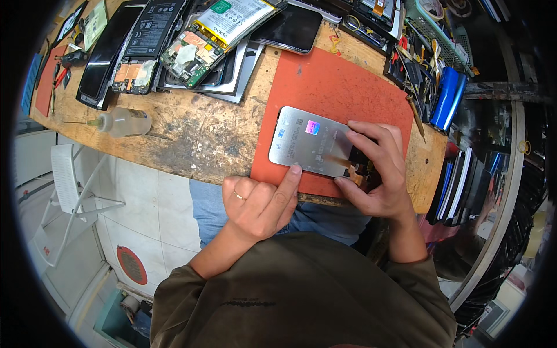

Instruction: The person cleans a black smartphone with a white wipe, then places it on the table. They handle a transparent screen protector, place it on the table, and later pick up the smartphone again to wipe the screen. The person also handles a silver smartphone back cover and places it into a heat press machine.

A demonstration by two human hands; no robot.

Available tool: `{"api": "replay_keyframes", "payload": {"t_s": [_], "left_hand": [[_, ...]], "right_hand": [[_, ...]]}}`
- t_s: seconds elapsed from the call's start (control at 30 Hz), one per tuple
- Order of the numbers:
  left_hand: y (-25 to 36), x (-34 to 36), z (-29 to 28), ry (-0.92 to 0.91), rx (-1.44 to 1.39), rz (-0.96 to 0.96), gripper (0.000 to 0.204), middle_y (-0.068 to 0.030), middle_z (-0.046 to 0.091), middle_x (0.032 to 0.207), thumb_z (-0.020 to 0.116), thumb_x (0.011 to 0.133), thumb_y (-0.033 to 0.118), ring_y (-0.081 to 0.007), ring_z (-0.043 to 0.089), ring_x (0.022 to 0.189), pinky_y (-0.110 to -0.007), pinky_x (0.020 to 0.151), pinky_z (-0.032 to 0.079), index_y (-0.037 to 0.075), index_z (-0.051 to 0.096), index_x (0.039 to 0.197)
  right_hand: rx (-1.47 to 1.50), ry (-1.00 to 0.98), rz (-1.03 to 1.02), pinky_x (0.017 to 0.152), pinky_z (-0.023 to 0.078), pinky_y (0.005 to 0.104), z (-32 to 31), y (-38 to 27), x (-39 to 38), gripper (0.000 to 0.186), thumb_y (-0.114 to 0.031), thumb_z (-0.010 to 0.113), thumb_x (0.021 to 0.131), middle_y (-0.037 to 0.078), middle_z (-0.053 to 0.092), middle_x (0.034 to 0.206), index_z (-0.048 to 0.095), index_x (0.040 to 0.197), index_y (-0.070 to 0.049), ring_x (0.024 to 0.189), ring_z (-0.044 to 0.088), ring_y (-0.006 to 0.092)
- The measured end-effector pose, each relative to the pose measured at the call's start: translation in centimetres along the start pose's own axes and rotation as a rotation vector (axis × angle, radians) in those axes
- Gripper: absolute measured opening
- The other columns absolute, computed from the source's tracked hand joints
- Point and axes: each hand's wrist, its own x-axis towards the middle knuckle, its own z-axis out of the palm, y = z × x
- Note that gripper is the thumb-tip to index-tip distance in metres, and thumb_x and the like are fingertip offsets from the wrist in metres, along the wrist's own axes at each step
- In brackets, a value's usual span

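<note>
A silver metal-backed phone screen panel (301, 145) lies at a slant over the red mat (342, 75), with a small purple-blue sticker and a brown flex cable on it. My right hand (380, 168) grips its right end, thumb on the near edge and fingers on the far one. The cable's end is partly hidden by that hand. At the panel's near edge, the index fingertip of my left hand (261, 203) touches the metal. That finger is stretched out while the others are curled, and the left hand grips nothing; its thumb is mostly hidden.
Opened phones (142, 52) and a phone with a battery and green circuit board (197, 55) lie at the far left. A dark phone (293, 26) sits beyond the mat. A clear dispenser bottle (127, 122) lies left. Tools (415, 69) and a shiny blue object (448, 98) crowd the right.
</note>
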Motion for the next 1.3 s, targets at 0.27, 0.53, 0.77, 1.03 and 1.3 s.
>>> {"api": "replay_keyframes", "payload": {"t_s": [0.27,0.53,0.77,1.03,1.3], "left_hand": [[0.1,0.26,-0.21,-0.021,-0.012,-0.011,0.047,0.0014,0.033,0.071,0.078,0.076,0.01,-0.0171,0.039,0.064,-0.035,0.063,0.032,0.01,0.085,0.122],[0.21,0.35,-0.18,-0.025,-0.008,-0.021,0.047,0.0017,0.034,0.071,0.078,0.076,0.009,-0.0174,0.039,0.065,-0.035,0.063,0.032,0.01,0.085,0.122],[0.15,0.26,-0.1,-0.012,-0.009,-0.016,0.047,0.0017,0.034,0.071,0.078,0.076,0.01,-0.0172,0.039,0.064,-0.035,0.063,0.032,0.01,0.085,0.122],[0.08,0.25,-0.14,-0.016,-0.008,-0.012,0.047,0.0017,0.034,0.071,0.078,0.076,0.011,-0.0168,0.038,0.064,-0.035,0.063,0.032,0.01,0.084,0.123],[0.11,0.24,-0.19,-0.029,-0.012,-0.019,0.048,0.0019,0.034,0.071,0.077,0.077,0.011,-0.0167,0.038,0.064,-0.034,0.063,0.032,0.01,0.084,0.124]], "right_hand": [[0.006,0.002,0.013,0.101,0.047,0.0467,0.08,-0.04,-0.04,0.071,-0.011,0.088,0.068,0.019,0.068,0.137,0.071,0.136,-0.004,0.116,0.062,0.0373],[0.0,0.0,0.01,0.101,0.047,0.0465,0.1,0.02,-0.06,0.072,-0.01,0.089,0.067,0.02,0.068,0.137,0.07,0.136,-0.004,0.116,0.062,0.0372],[-0.011,-0.002,0.011,0.101,0.047,0.0465,0.13,0.03,-0.12,0.072,-0.011,0.089,0.068,0.019,0.068,0.138,0.07,0.137,-0.004,0.117,0.061,0.037],[0.003,0.006,0.01,0.102,0.047,0.047,0.25,0.14,-0.2,0.073,-0.011,0.091,0.067,0.019,0.068,0.138,0.071,0.137,-0.003,0.118,0.061,0.037],[-0.002,0.004,0.006,0.103,0.047,0.0471,0.26,0.15,-0.22,0.074,-0.011,0.091,0.067,0.02,0.068,0.138,0.07,0.137,-0.003,0.118,0.061,0.0371]]}}
